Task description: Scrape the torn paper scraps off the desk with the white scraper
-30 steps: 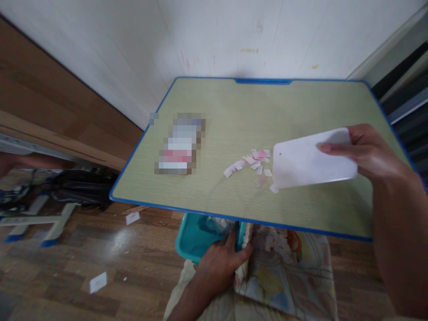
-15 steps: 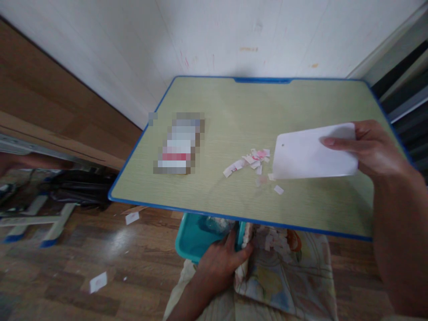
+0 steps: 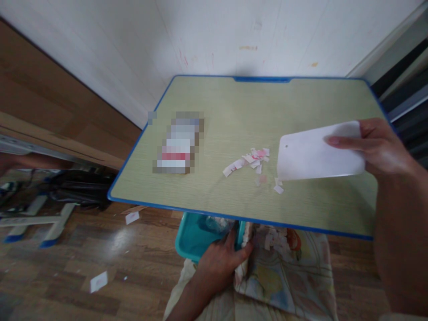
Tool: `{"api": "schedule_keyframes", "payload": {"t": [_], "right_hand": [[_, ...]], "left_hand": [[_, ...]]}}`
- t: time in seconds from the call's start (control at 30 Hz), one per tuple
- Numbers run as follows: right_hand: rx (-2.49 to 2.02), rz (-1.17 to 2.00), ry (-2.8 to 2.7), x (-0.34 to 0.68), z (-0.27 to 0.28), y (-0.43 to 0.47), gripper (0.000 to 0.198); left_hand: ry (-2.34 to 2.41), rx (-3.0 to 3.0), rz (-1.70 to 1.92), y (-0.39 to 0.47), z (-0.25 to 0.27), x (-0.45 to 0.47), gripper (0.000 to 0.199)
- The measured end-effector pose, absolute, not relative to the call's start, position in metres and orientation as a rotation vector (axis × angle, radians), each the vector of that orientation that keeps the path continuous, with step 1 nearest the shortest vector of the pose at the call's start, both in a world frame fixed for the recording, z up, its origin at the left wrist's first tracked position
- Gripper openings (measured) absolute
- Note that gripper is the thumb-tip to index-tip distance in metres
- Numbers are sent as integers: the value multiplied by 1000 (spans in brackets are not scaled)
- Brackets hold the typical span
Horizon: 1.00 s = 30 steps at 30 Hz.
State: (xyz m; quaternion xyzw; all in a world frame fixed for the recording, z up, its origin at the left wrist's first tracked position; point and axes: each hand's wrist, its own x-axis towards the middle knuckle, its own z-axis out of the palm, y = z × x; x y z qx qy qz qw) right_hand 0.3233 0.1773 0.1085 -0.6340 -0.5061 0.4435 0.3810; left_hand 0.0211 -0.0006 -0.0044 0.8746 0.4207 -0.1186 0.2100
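My right hand (image 3: 377,145) grips a white sheet with rounded corners and a small hole (image 3: 319,154), thumb on top, over the right of the table. Just left of the sheet, small torn paper scraps (image 3: 256,157) lie on the green tabletop with a blue edge (image 3: 217,191). Below the front edge, my left hand (image 3: 222,261) is closed at the rim of a teal tub (image 3: 189,240), together with the edge of a patterned cloth (image 3: 274,281). More paper scraps (image 3: 276,238) rest on the cloth. Part of the left fingers is hidden.
A blurred-out flat item (image 3: 177,147) lies on the table's left. Cardboard (image 3: 67,89) leans at the left, with another person's arm (image 3: 33,162) below it. Paper pieces (image 3: 98,281) are on the wooden floor. A white wall (image 3: 207,35) stands behind the table.
My right hand has moved slightly right with the white sheet, uncovering a few small scraps by its left edge. My left hand has stayed in place.
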Motion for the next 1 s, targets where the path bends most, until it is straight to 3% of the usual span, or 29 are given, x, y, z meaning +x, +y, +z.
{"api": "schedule_keyframes", "payload": {"t": [0.6,0.83,1.0], "right_hand": [[-1428,1654,-1865,315,96,180,18],[-1283,1670,-1789,319,96,175,5],[-1309,1322,-1323,317,98,176,7]], "left_hand": [[1176,2461,-290,-1,-6,21,66],[1186,2458,-300,-1,-6,22,67],[1175,2446,-307,-1,-6,22,66]]}}
